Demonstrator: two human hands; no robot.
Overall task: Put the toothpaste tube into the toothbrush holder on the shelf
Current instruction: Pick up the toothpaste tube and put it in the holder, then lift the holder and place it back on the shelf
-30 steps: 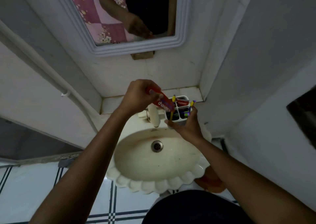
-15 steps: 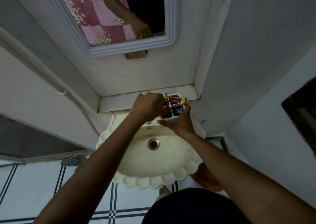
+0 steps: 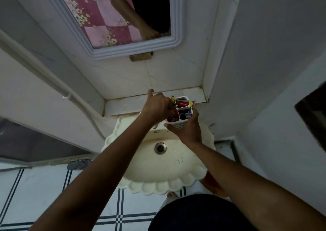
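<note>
The white toothbrush holder (image 3: 178, 125) has several compartments and sits in my right hand (image 3: 187, 131), which grips it from the near side, just in front of the tiled shelf (image 3: 123, 104). A red toothpaste tube (image 3: 172, 117) stands in its near-left compartment. My left hand (image 3: 157, 107) is closed over the top of that tube, index finger sticking out. A second red Colgate tube (image 3: 182, 103) fills the far compartment. Purple and yellow toothbrushes (image 3: 188, 114) poke out on the right.
A cream scalloped sink (image 3: 158, 177) with a metal drain (image 3: 160, 148) lies right below the hands. A white-framed mirror (image 3: 134, 51) hangs on the wall above the shelf. A wall corner closes the shelf on the right. A pipe (image 3: 53, 82) runs down the left wall.
The tube was tilted above the holder in my left hand; it has gone down into the near-left compartment. My right hand has kept hold of the holder throughout.
</note>
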